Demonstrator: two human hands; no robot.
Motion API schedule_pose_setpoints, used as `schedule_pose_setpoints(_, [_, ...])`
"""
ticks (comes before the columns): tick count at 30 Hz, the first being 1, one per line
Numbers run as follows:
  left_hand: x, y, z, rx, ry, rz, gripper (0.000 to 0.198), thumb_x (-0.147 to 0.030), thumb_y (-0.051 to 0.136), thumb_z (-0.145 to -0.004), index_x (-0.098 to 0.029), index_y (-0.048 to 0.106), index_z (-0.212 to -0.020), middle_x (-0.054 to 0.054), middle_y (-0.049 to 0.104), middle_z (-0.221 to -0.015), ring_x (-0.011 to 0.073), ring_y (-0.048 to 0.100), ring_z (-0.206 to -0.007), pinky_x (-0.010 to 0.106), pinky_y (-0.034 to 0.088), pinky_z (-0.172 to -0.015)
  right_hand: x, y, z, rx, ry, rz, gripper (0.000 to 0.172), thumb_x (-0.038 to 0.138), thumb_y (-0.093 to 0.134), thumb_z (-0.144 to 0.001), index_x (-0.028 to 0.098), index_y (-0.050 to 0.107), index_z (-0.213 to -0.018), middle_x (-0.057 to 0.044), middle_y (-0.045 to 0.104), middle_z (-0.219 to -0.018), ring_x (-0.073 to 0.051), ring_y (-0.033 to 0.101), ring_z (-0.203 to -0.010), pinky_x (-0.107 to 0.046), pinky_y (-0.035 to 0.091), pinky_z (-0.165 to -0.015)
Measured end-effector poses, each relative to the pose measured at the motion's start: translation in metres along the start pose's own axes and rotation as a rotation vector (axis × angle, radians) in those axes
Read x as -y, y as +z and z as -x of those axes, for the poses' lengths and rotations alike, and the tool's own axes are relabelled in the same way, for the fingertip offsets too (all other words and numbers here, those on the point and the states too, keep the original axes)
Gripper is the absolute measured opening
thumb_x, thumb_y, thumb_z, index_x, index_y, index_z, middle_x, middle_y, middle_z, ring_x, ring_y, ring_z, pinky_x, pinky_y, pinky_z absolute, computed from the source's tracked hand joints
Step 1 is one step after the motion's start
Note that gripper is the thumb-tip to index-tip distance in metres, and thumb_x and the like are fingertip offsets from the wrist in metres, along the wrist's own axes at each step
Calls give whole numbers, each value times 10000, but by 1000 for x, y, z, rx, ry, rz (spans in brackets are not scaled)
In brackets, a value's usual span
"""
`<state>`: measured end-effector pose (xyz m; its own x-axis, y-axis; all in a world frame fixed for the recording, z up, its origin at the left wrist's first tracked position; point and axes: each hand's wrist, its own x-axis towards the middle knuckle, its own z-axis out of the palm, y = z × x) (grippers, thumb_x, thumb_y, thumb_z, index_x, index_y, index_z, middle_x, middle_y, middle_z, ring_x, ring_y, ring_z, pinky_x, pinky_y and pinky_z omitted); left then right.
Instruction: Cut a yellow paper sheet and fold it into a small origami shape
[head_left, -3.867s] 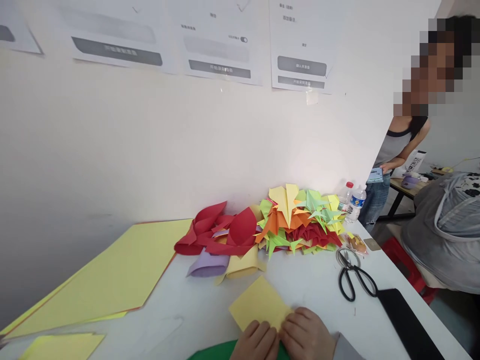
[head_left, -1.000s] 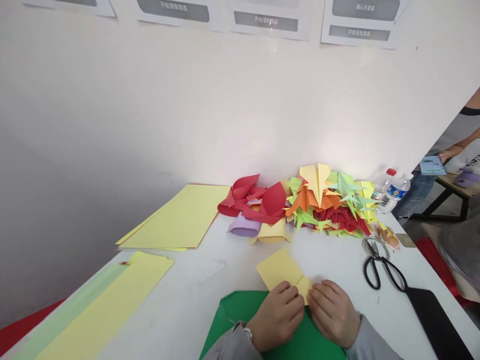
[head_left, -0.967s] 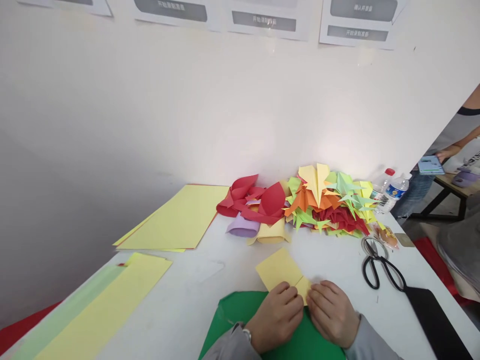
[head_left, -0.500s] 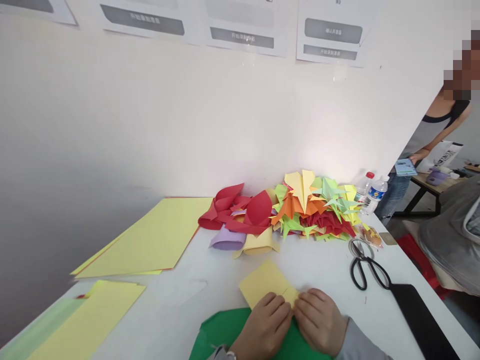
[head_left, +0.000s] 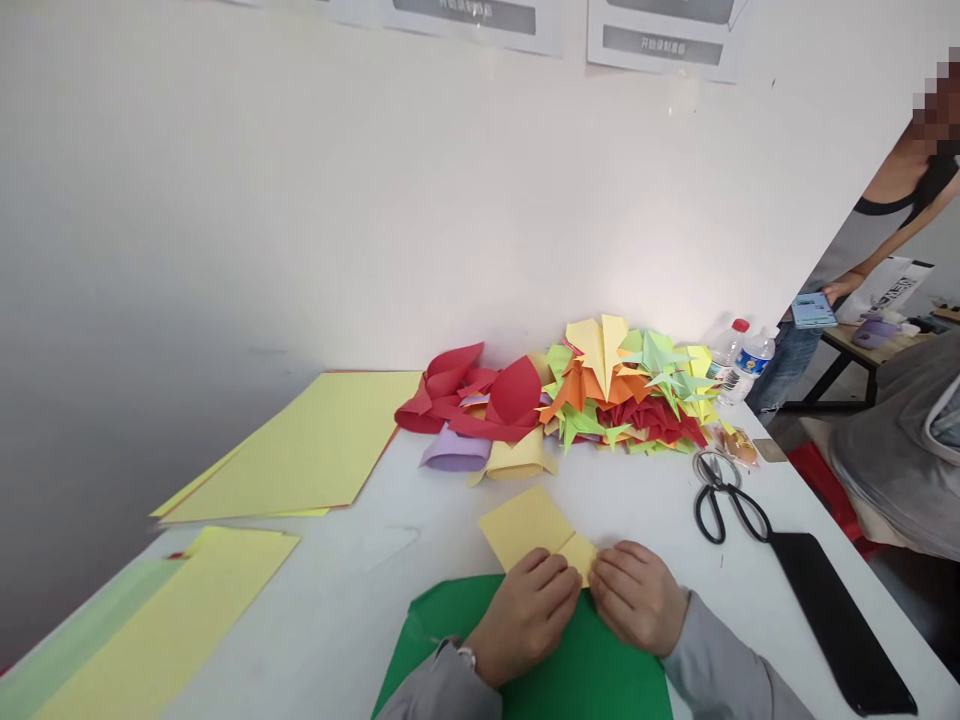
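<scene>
A small yellow sheet of paper [head_left: 527,522] with a folded corner lies at the front of the white table. My left hand [head_left: 534,618] grips its near edge, fingers curled over the fold. Closed on the right corner of the same paper is my right hand [head_left: 637,597], its fingertips pressed together close to the left ones. Both thumbs are hidden behind the fingers. Beneath my hands spreads a green sheet [head_left: 442,625].
Folded red paper shapes [head_left: 514,400] and a heap of colourful folded paper [head_left: 600,385] stand against the wall. Large yellow sheets [head_left: 300,450] and cut strips [head_left: 180,620] lie left. Scissors [head_left: 724,490], a black case [head_left: 836,620] and bottles [head_left: 750,365] are right. A person [head_left: 862,240] stands beyond.
The view has tilted down slightly, so the table things sit higher. Both hands keep hold of the yellow paper, and more of its folded corner shows between them.
</scene>
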<state>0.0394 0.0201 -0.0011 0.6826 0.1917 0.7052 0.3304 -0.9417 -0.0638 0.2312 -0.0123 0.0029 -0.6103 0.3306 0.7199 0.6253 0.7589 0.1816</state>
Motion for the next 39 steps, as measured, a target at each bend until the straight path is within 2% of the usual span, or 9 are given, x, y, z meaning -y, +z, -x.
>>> schedule_pose_setpoints(5, [2,-3,0,-9,-11,3,142,-61,465,-880,-131,579,-833,40,580,-718,158,503,-693,317,382,-610,-2,0,4,-19,-4,-13,111,60,586,-807,61,655,-895,-105,712,-823,-199,663,-825,-347,548,-743])
schedule_pose_setpoints(10, [3,-7,-2,-29,-2,-14,104,-64,502,-869,-124,585,-852,44,599,-727,162,515,-701,319,394,-609,-4,-2,3,9,1,-3,114,82,584,-819,84,660,-904,-98,717,-844,-195,662,-840,-349,554,-748])
schedule_pose_setpoints(23, [9,-14,1,-82,-23,-22,108,-51,520,-859,-118,597,-896,61,633,-751,171,543,-729,326,440,-610,-19,-12,11,-39,59,28,138,64,601,-812,90,654,-937,-100,722,-810,-199,677,-826,-328,563,-691])
schedule_pose_setpoints(39, [7,-16,-1,-109,-22,-19,106,-48,517,-862,-111,600,-881,64,630,-735,172,550,-705,327,440,-601,-18,-15,6,-46,59,25,147,57,589,-807,81,653,-936,-105,717,-800,-207,676,-825,-333,562,-678])
